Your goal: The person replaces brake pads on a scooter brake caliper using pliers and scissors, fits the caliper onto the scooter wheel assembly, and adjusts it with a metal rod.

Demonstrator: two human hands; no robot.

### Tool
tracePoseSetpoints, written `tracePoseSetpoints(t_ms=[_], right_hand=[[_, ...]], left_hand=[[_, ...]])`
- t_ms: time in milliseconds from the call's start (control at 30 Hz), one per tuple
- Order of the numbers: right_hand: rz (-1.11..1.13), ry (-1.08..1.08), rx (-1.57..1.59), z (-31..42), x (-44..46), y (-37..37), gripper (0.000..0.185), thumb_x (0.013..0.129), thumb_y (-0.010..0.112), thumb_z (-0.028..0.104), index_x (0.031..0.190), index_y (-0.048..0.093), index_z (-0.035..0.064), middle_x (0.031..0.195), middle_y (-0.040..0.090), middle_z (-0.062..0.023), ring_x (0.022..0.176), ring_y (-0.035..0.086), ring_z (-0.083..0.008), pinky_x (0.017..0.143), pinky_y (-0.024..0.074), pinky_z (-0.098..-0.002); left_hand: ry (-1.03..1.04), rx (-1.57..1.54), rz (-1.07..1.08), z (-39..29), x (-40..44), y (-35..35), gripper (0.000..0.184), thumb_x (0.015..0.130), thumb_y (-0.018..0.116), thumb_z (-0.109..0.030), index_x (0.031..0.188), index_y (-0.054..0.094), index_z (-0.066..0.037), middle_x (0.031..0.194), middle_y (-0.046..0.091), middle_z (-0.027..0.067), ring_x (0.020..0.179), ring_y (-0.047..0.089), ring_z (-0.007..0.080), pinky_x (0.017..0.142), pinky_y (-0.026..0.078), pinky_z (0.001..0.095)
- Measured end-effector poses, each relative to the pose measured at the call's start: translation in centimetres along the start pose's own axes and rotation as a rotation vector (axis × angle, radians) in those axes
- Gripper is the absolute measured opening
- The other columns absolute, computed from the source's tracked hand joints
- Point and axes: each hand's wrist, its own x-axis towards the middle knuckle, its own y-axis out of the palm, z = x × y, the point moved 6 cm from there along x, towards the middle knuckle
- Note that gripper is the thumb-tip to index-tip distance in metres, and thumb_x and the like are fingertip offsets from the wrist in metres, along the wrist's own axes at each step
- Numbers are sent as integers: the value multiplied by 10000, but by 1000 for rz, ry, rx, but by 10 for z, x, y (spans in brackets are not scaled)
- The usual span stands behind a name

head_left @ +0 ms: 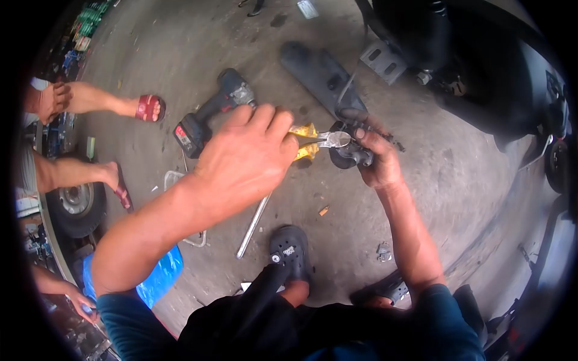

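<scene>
My left hand (pixel 250 147) is closed around the yellow handles of a pair of pliers (pixel 306 142), its back turned to the camera. The metal jaws point right and meet a dark mechanical part (pixel 352 155); whether they grip something on it is hard to tell. My right hand (pixel 380 159) holds this part, with thumb and fingers wrapped round its right side. Below my left hand's fingers and to the left, a cordless power tool (pixel 211 111) lies on the floor. A long metal bar (pixel 253 227) lies beneath my left wrist.
A black vehicle (pixel 475 66) fills the upper right, beside a flat dark piece (pixel 319 72) and slotted bracket (pixel 383 61). At left are another person's legs (pixel 90 99), a wheel (pixel 75 201) and a blue bag (pixel 159 277). My shoe (pixel 290 253) is below.
</scene>
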Motion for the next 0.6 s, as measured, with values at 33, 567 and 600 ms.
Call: tracePoseSetpoints(t_ms=[33,567,600], right_hand=[[-4,-1,15,2,-1,-4,579,802,659,238,1283,528,-56,1057,664,-138,964,649,-203,852,514,-297],[69,44,121,27,-2,-4,591,782,667,296,1265,559,-25,1023,683,-143,889,679,-222,796,543,-328],[61,42,117,26,-1,-3,591,782,669,298,1265,558,-24,1027,682,-141,888,678,-221,796,544,-330]], left_hand=[[-7,10,-44,1,4,0,207,746,601,-135,900,659,-8,1022,573,149,985,549,294,852,437,397],[-566,-702,-210,-19,-63,114,330,777,708,-83,1089,634,-6,1140,560,191,1006,570,339,875,475,410],[-550,-864,-291,-9,-46,90,307,785,718,-72,1071,638,4,1107,575,179,965,588,310,846,490,397]])
